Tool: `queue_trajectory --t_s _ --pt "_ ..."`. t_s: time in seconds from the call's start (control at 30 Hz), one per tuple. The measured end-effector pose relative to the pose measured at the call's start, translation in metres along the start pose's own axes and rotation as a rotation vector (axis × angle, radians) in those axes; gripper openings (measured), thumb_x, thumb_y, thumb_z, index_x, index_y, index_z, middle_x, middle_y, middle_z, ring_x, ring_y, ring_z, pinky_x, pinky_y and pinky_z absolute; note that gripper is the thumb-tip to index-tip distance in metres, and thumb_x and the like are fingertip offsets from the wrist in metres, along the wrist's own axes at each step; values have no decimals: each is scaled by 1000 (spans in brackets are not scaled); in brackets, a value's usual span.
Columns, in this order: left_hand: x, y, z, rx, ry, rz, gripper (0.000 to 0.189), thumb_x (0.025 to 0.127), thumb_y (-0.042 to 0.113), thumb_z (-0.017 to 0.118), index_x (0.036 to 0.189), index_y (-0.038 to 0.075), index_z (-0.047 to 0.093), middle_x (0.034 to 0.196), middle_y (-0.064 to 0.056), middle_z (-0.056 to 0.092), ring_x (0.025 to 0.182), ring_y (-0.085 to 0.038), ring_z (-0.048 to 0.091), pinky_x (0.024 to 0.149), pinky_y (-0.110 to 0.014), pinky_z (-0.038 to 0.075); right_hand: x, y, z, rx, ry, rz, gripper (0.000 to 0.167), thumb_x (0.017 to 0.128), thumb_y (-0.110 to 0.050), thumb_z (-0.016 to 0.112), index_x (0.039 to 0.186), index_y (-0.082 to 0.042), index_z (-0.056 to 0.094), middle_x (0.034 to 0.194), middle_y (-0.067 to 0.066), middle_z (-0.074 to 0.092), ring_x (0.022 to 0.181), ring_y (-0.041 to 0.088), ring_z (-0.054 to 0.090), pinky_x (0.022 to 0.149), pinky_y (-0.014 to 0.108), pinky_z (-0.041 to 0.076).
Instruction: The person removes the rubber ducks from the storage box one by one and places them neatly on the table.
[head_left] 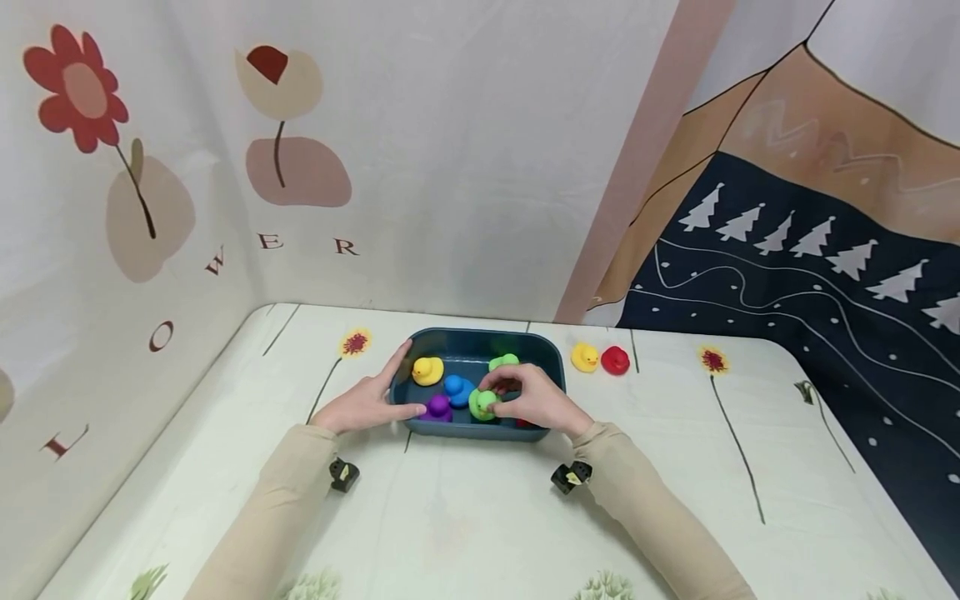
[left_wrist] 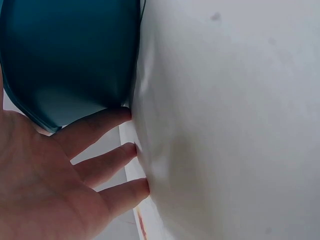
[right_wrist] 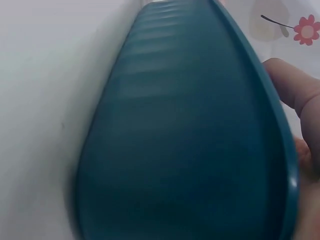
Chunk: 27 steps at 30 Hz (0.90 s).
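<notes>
the near green duck sits inside the tray, pinched between the thumb and forefinger of our right hand. we cannot tell whether its base is off the tray floor. the fingers of our left hand are extended, not clenched; they lie along the tray's left end, with the thumb over the near rim, just beside the purple duck.

caution: we judge that an off-centre pinch on the rounded body could let the near green duck roll from our right fingers. a sweep to the left would probably knock the blue duck, close by those fingers. too little pressure from our left fingers could let the tray slide on the tabletop.

clearances: the near wall stands close to our right wrist, so sideways travel should follow a lift above the rim. the far green duck restricts movement beyond our right fingers. outside the right end, past those fingers, we note a yellow duck and a red duck; room for moving lies upward and on our near side.
</notes>
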<state>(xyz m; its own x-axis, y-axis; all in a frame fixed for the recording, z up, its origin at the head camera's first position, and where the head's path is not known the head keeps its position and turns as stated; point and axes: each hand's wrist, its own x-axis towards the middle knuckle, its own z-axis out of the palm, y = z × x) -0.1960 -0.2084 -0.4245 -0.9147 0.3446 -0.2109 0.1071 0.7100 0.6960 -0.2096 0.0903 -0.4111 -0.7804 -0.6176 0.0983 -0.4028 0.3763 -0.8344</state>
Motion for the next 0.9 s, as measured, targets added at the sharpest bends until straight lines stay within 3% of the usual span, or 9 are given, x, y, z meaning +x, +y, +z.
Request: queue_trajectory --t_s 0.43,0.6,0.9 --pt "1 0 1 3 2 -5 108 83 53 69 155 31 -8 66 -4 36 60 -20 35 56 -35 29 -18 -1 -19 120 63 55 27 83 -1 71 111 -3 70 110 10 63 97 25 59 88 40 49" --pt "1 0 1 -1 1 0 108 83 53 70 155 31 -8 64 -3 34 57 -19 32 54 -33 26 -27 2 -29 163 88 50 29 84 3 68 113 4 67 114 16 62 99 30 58 90 47 47" --pt "1 0 1 1 2 7 108 83 53 69 155 30 -8 63 -2 34 55 -18 31 53 -32 26 -39 3 -47 146 148 57 28 84 0 69 112 1 67 109 12 63 98 27 58 93 55 42"
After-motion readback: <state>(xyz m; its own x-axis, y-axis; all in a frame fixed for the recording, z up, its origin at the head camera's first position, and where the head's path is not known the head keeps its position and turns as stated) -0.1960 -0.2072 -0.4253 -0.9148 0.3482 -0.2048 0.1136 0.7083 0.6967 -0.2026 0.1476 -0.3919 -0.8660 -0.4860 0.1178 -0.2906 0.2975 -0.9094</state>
